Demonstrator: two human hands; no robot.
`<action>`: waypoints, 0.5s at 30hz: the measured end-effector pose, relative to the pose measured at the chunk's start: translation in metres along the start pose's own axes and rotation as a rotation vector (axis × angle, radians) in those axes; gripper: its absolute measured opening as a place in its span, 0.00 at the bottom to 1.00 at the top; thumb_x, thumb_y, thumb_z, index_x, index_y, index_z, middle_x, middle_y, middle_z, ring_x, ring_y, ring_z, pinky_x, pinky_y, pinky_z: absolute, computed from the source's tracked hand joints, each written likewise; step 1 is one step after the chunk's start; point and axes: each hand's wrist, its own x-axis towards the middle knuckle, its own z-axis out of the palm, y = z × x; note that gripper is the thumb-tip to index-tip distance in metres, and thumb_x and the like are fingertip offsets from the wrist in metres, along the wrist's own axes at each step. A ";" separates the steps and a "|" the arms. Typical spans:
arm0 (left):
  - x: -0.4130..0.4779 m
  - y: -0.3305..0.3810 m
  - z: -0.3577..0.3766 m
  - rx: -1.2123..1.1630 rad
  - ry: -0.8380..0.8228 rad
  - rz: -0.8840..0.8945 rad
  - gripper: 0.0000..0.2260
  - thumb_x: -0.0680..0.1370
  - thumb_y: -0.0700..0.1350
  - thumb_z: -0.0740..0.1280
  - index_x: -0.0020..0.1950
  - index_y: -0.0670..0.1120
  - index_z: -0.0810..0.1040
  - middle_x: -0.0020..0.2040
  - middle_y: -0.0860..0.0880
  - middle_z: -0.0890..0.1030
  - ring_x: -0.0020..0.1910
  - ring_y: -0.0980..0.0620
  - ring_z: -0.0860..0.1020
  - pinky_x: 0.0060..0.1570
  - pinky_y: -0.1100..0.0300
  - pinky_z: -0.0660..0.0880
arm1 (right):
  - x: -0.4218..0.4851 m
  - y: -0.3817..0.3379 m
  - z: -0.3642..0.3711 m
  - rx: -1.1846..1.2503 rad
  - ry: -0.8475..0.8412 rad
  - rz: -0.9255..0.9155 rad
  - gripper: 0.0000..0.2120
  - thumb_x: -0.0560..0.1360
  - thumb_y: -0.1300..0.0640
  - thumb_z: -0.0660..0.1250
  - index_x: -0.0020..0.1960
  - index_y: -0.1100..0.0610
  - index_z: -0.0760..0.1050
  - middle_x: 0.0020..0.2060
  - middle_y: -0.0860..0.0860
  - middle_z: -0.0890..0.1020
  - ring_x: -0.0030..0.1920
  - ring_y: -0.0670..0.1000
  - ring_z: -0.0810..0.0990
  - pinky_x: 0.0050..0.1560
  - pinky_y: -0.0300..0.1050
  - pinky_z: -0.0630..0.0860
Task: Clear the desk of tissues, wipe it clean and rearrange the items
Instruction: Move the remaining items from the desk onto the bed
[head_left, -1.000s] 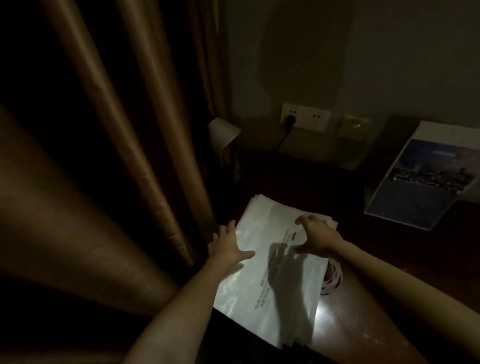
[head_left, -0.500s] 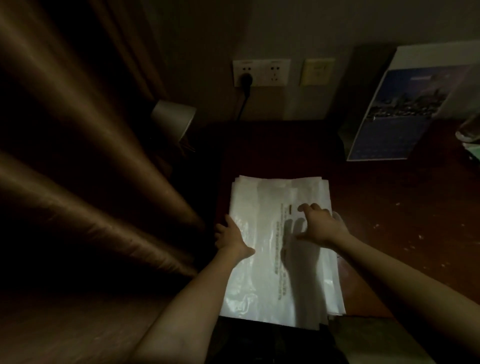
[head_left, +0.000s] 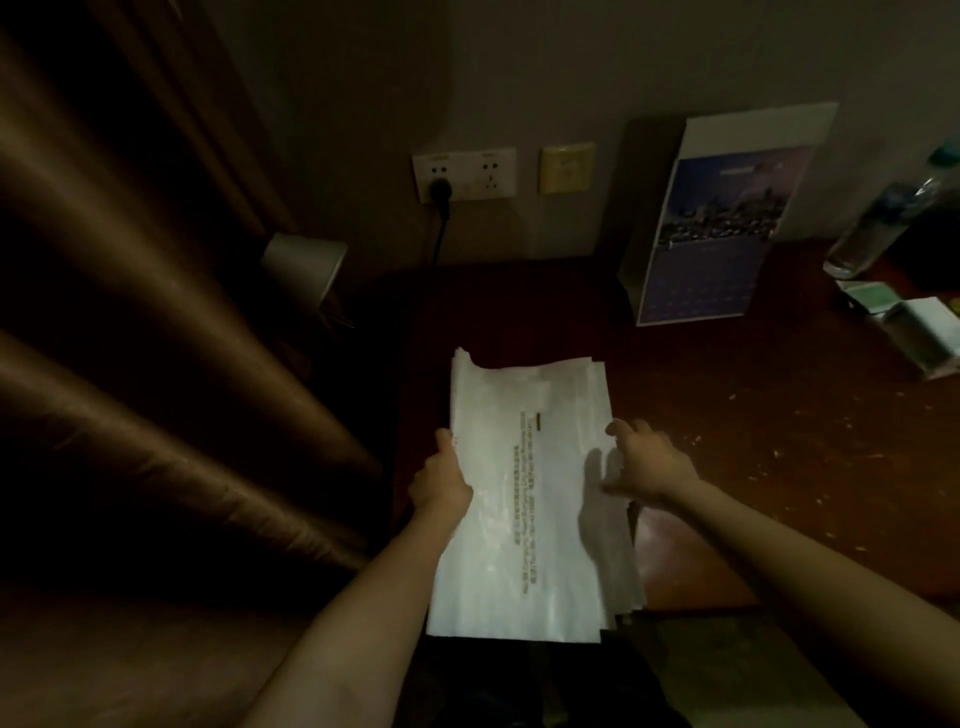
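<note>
Dim room, dark wood desk (head_left: 753, 467). Curtain (head_left: 182, 389) hangs left of the left hand (head_left: 441, 483), lamp (head_left: 304, 262) beyond it. Left hand grips the left edge of the white sheet stack (head_left: 524, 493), thumb on top. Stack lies between both hands, near end overhanging the desk front. Right hand (head_left: 652, 465) sits at the stack's right edge, fingers bent; pinching or just pressing, can't tell. Risks: sheets look glossy, so a one-sided lift likely fans them off the front or toward the curtain. White flecks (head_left: 779, 452) right of the right hand, not yet wiped. Calendar (head_left: 727, 223) and bottle (head_left: 878, 223) beyond it; a wide sweep could tip them.
</note>
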 end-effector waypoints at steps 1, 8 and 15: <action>-0.003 0.005 0.000 0.010 0.013 0.019 0.26 0.76 0.38 0.64 0.70 0.49 0.56 0.60 0.43 0.76 0.55 0.42 0.78 0.54 0.48 0.77 | -0.003 0.004 -0.002 -0.004 0.003 0.005 0.40 0.68 0.51 0.75 0.73 0.52 0.59 0.70 0.53 0.65 0.67 0.58 0.67 0.65 0.56 0.71; -0.029 0.057 0.003 0.135 0.134 0.036 0.27 0.78 0.38 0.62 0.74 0.48 0.55 0.59 0.44 0.77 0.55 0.43 0.79 0.53 0.49 0.77 | -0.027 0.043 -0.023 -0.006 0.043 0.042 0.38 0.69 0.50 0.74 0.72 0.51 0.59 0.70 0.54 0.64 0.68 0.58 0.65 0.66 0.55 0.70; -0.050 0.117 0.007 0.207 0.189 0.029 0.28 0.79 0.40 0.63 0.75 0.49 0.55 0.61 0.43 0.77 0.57 0.43 0.78 0.53 0.49 0.74 | -0.042 0.082 -0.043 0.010 0.058 0.024 0.38 0.69 0.50 0.73 0.73 0.52 0.57 0.72 0.55 0.63 0.69 0.59 0.65 0.65 0.56 0.72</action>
